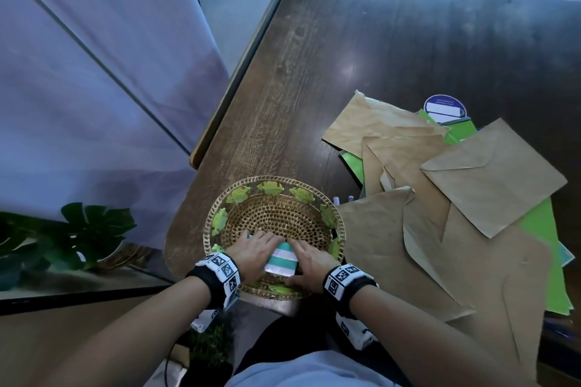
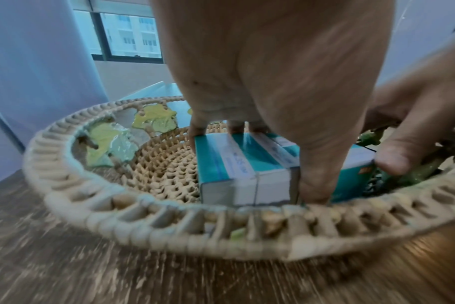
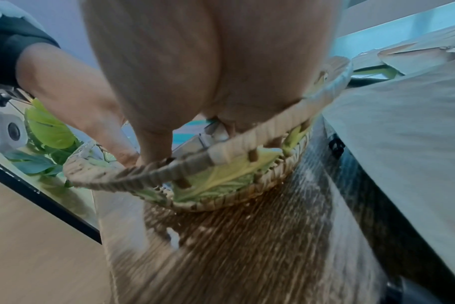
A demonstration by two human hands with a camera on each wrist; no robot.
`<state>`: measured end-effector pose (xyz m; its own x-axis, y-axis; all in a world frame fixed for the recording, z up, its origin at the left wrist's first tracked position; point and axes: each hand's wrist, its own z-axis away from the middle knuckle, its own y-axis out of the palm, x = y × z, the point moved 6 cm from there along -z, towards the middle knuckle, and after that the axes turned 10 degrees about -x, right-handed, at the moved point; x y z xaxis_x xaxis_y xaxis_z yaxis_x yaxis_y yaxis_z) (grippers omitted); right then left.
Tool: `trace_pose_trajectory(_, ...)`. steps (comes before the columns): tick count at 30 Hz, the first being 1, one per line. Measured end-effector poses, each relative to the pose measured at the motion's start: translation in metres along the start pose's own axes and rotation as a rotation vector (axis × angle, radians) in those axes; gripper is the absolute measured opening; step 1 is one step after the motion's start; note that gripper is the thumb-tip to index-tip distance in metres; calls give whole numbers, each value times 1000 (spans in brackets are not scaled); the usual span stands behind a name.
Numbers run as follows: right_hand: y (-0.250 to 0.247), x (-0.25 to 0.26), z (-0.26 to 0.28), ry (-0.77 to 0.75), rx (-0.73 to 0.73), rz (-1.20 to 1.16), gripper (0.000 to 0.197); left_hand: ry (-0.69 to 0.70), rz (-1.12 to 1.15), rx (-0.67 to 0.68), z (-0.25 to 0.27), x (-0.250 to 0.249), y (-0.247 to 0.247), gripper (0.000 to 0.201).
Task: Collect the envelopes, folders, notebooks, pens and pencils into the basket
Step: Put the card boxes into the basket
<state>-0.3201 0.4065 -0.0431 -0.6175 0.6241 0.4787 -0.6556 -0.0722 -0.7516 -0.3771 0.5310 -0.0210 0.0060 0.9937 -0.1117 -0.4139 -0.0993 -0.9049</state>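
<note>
A round woven basket [image 1: 273, 181] with green leaf trim stands at the table's near left end. Inside it lie small teal and white boxes [image 1: 281, 258], side by side, against the near wall. My left hand [image 1: 254, 250] grips them from the left, fingers over the far edge and thumb at the near end [image 2: 314, 185]. My right hand [image 1: 309, 258] holds their right side, its thumb [image 2: 392, 162] pressed against the box end. Brown envelopes [image 1: 493, 176] and green folders [image 1: 534, 223] lie heaped on the table to the right. Two pen tips [image 1: 342, 198] poke out from under the heap.
The dark wooden table [image 1: 377, 41] stretches away beyond the basket. A round blue label [image 1: 445, 108] shows behind the heap. Leafy plants [image 1: 88, 229] stand on the floor at the left, near a long curtain. The basket rim [image 3: 221, 152] crosses the right wrist view.
</note>
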Motion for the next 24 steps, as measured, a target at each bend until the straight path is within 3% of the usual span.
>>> trace_pose_trajectory(4,1,-3,1,-15,76,13,112,-32,-20,86,-4,-8,-5,72)
trace_pose_trajectory(7,-12,-12,11,-1,44,-98,109,-65,-79,143,-9,-18,-12,74)
trace_pose_trajectory(9,-35,-19,29,-8,-74,-239,93,-85,-156,149,-13,-29,-24,86)
trace_pose_trajectory(12,-79,-51,70,-18,-388,-398,54,-61,-96,-19,-29,-68,-55,82)
trace_pose_trajectory(16,-114,-144,131,120,-734,-518,23,138,77,-246,-68,-156,-95,58)
trace_pose_trajectory(18,-131,-202,166,263,-829,-542,16,224,150,-231,-95,-207,-102,54)
trace_pose_trajectory(24,-151,-381,268,759,-915,-370,14,402,235,-132,-175,-357,-97,39)
